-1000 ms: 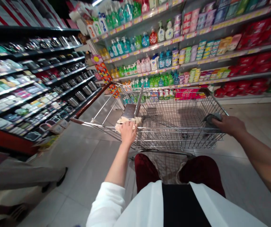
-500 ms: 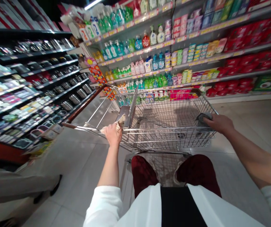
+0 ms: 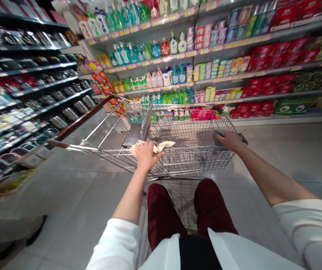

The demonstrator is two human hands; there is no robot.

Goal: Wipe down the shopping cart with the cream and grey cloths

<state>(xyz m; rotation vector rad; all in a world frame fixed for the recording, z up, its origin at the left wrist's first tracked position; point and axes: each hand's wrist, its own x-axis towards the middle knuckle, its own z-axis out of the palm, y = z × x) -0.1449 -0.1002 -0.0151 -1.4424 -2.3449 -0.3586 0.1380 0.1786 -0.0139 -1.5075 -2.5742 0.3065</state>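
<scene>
A metal shopping cart [image 3: 194, 149] stands sideways before me, its brown handle [image 3: 78, 120] off to the left. On the near top rail, my left hand [image 3: 146, 156] is closed over a cream cloth [image 3: 165, 146]; the cloth sticks out on both sides of the fingers and the thumb points right. Toward the cart's right end, my right hand [image 3: 232, 141] grips a grey cloth [image 3: 218, 134] at the basket's top edge. Part of the grey cloth is hidden by the fingers. Behind my left hand is the brown fold-down child seat [image 3: 133, 135].
Shelves of pump bottles [image 3: 155, 48] and small tubs run behind the cart, with red packages [image 3: 270, 80] to the right. Pots and pans [image 3: 71, 112] fill the left shelves. A person's leg [image 3: 11, 228] stands at lower left on the tiled floor [image 3: 93, 210].
My left hand has slid right along the rail, and the cream cloth now lies more spread out. The view has shifted, so cart and shelves sit further left. Both hands keep their cloths.
</scene>
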